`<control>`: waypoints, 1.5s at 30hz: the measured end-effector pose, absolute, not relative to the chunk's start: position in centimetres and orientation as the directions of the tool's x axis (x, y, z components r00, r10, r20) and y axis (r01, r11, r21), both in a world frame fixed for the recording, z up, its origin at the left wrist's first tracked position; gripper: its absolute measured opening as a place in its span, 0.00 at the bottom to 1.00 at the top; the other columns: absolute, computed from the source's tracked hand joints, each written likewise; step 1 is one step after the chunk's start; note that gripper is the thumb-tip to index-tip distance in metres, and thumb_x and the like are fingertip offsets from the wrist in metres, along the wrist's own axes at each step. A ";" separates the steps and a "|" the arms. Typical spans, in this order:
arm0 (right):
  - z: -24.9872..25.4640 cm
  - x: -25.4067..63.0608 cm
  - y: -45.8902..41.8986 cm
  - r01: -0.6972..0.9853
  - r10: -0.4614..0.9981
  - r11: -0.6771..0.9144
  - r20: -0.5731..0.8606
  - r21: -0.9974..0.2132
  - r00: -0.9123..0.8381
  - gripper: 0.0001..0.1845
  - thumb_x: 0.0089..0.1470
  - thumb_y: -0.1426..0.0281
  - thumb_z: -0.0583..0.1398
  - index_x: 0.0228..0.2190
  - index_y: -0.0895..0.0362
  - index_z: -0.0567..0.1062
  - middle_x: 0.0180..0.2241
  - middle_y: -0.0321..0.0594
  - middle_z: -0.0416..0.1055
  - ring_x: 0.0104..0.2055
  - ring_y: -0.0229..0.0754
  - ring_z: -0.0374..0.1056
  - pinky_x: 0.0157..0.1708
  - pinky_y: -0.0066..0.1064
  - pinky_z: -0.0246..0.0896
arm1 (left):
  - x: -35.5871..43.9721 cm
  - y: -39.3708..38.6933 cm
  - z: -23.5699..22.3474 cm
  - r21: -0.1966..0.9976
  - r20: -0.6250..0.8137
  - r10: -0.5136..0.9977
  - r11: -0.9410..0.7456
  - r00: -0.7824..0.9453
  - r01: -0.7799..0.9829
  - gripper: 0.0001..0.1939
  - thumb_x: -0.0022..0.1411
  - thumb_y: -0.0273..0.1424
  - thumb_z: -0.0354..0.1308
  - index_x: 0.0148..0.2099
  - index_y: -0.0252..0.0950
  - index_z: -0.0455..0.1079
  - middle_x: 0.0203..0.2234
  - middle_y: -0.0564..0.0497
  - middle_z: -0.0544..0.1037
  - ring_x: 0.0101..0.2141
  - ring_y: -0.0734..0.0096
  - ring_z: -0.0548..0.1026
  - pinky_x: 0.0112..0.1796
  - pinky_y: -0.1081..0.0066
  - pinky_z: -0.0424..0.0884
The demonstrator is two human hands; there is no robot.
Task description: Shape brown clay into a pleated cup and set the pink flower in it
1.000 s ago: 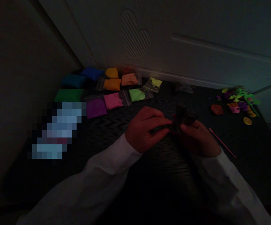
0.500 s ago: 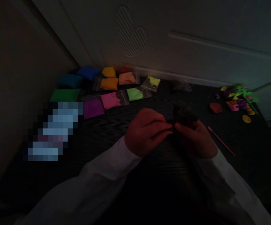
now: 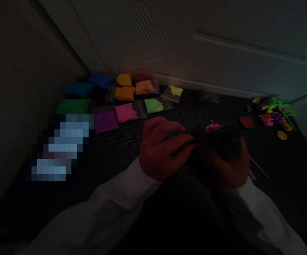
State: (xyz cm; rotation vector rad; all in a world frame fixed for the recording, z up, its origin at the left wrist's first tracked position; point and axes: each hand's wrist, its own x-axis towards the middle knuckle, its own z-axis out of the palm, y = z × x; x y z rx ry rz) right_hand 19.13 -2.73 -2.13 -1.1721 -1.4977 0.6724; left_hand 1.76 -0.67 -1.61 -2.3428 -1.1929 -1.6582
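Note:
In dim light my right hand (image 3: 234,173) is closed around a dark, crumpled lump of modelling clay (image 3: 229,140), its surface hard to make out. At the lump's left side, my left hand (image 3: 161,150) pinches a smaller dark piece of clay (image 3: 197,133); whether the two pieces are still joined I cannot tell. Just behind the lump a small pink piece (image 3: 212,125) peeks out. A thin pink stick tool (image 3: 260,167) lies right of my right hand, with a flat pink end (image 3: 252,174) partly hidden by the wrist.
Bags of coloured clay, including purple (image 3: 106,121), pink (image 3: 126,112) and light green (image 3: 154,105), lie at the back left. A blurred-out bright rectangle (image 3: 65,147) is at the left. Small clay shapes (image 3: 275,111) and a reddish lump (image 3: 246,122) sit at the back right.
My right hand and the dark lump have shifted right and slightly down, tilting more open to view. The small pink piece and flat pink end have come into sight.

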 end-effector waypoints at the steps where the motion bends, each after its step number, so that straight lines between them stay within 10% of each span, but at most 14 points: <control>1: -2.0 19.1 -2.8 0.341 0.919 0.359 0.393 -0.869 0.036 0.24 0.42 0.75 0.65 0.44 0.49 0.71 0.42 0.37 0.72 0.45 0.46 0.67 0.48 0.42 0.61 | 1.7 -0.7 -1.6 0.379 0.820 0.555 -0.708 0.139 0.596 0.09 0.47 0.29 0.66 0.34 0.39 0.73 0.31 0.50 0.75 0.37 0.65 0.68 0.40 0.62 0.67; 12: -1.6 19.3 -2.7 0.483 0.864 0.479 0.490 -0.733 -0.114 0.23 0.44 0.76 0.63 0.43 0.48 0.71 0.40 0.35 0.72 0.45 0.45 0.67 0.48 0.41 0.60 | 1.8 -0.8 -1.4 0.454 0.784 0.607 -0.700 0.126 0.551 0.05 0.48 0.26 0.64 0.30 0.38 0.73 0.33 0.51 0.75 0.38 0.66 0.69 0.41 0.62 0.66; 25: -1.5 18.8 -2.5 0.448 0.882 0.411 0.470 -0.794 0.025 0.19 0.44 0.73 0.65 0.41 0.49 0.72 0.40 0.37 0.72 0.45 0.46 0.67 0.49 0.42 0.60 | 2.6 -0.4 -2.9 0.946 0.292 0.950 -0.304 0.111 0.114 0.09 0.49 0.33 0.65 0.34 0.38 0.74 0.38 0.48 0.74 0.42 0.64 0.72 0.47 0.57 0.65; 39: -1.9 19.6 -2.6 0.599 0.719 0.623 0.670 -0.503 -0.185 0.26 0.42 0.74 0.62 0.46 0.48 0.69 0.43 0.40 0.70 0.46 0.50 0.66 0.47 0.46 0.60 | 3.3 -0.1 -3.6 0.880 -0.090 0.960 0.201 0.263 -0.430 0.06 0.46 0.30 0.65 0.30 0.36 0.74 0.32 0.51 0.77 0.36 0.68 0.75 0.41 0.62 0.71; 45: -1.6 19.7 -2.7 0.585 0.695 0.658 0.681 -0.474 -0.230 0.27 0.42 0.73 0.62 0.47 0.49 0.69 0.42 0.39 0.70 0.45 0.48 0.66 0.46 0.43 0.61 | 3.1 -0.1 -3.3 0.926 -0.027 0.969 0.117 0.246 -0.360 0.02 0.50 0.29 0.62 0.29 0.36 0.74 0.31 0.53 0.76 0.35 0.71 0.74 0.40 0.65 0.71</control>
